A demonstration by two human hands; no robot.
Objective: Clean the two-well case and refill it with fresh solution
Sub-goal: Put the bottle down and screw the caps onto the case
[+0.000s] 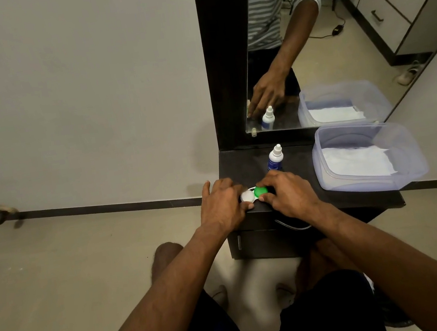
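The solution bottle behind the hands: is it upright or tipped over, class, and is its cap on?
Upright. The solution bottle stands on its base on the dark table, white cap on top, untouched by either hand.

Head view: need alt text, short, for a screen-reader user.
A person's left hand grips the white cap and the right hand the green cap of a two-well case on a dark cabinet top. A solution bottle stands just behind, a clear plastic tub holding white tissue to the right, a mirror beyond.
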